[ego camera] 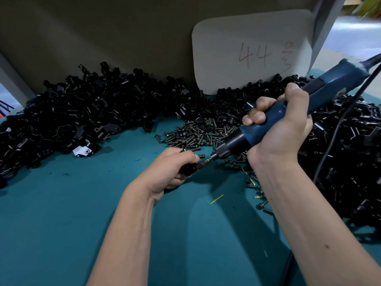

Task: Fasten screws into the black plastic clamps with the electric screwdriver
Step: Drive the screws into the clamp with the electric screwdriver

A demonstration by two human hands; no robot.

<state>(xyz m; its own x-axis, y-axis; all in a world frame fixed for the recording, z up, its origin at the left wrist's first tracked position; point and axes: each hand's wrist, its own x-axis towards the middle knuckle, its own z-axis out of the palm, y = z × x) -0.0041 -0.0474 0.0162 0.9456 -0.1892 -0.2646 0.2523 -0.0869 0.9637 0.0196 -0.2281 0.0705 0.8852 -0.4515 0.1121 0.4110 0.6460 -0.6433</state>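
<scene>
The clamps (86, 112) are black plastic with a slight gloss. The screws (198, 135) look like dull dark metal. The screwdriver (288, 112) has a smooth blue plastic body. The mat (61, 223) is matt teal. The card (251, 50) is matt grey paperboard.

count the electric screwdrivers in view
1: the blue electric screwdriver is gripped in the right hand, its bit meeting the black clamp held by the left hand. Others could be hidden.
</scene>
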